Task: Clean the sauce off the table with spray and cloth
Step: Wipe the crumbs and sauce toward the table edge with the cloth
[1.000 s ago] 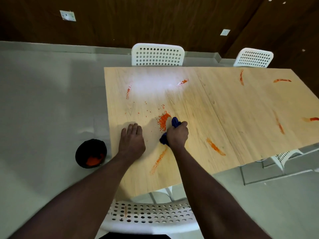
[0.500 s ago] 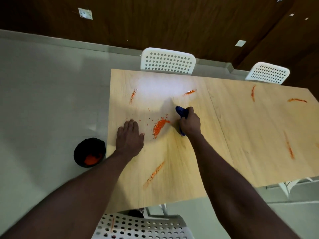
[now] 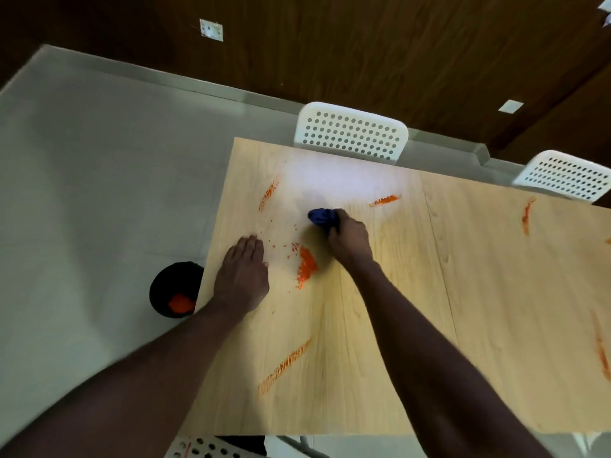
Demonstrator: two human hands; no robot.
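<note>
The blue cloth [image 3: 320, 217] is bunched up in the right hand [image 3: 348, 238]. That hand is curled tight around it and pushes it down on the table [image 3: 396, 325]. The cloth sticks out past the knuckles, on the far side of the hand.

Just nearer the person than that hand lies a thick orange blob of sauce [image 3: 306, 266]. Little specks lie around it, and it sits between the two hands. The left hand [image 3: 243, 276] lies flat on the table, fingers straight and close together, holding nothing.

A thin streak [image 3: 269, 192] lies beyond the left hand. A short streak [image 3: 385, 200] lies beyond the right hand, a bit to its right. A long streak [image 3: 285, 365] lies nearer the person than both hands. A curved streak [image 3: 526, 214] is far off to the right.

A black bin [image 3: 172, 289] stands on the floor just left of the left hand — something orange is inside. Two white chairs [image 3: 352, 132] stand at the table's far side.
</note>
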